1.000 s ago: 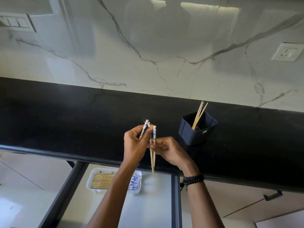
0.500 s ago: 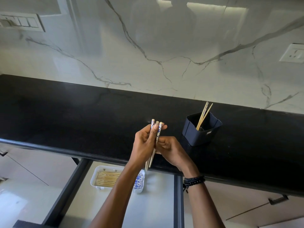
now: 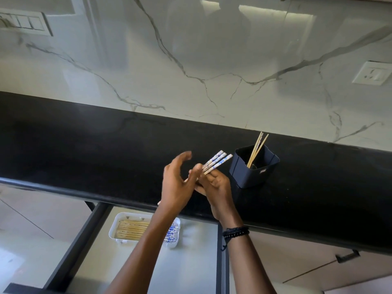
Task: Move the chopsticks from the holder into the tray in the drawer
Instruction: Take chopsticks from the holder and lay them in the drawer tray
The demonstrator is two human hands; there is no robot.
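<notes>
Opened now, the left hand (image 3: 176,185) lets the right hand (image 3: 219,186) grip three chopsticks (image 3: 216,161) beside the holder (image 3: 252,175), probably to align them.

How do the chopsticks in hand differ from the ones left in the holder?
Held chopsticks: three, slanted across the right hand, blue-patterned ends showing. Holder chopsticks: two, standing steeply in the dark holder, plain wooden ends up. Both are slim wooden sticks.
</notes>
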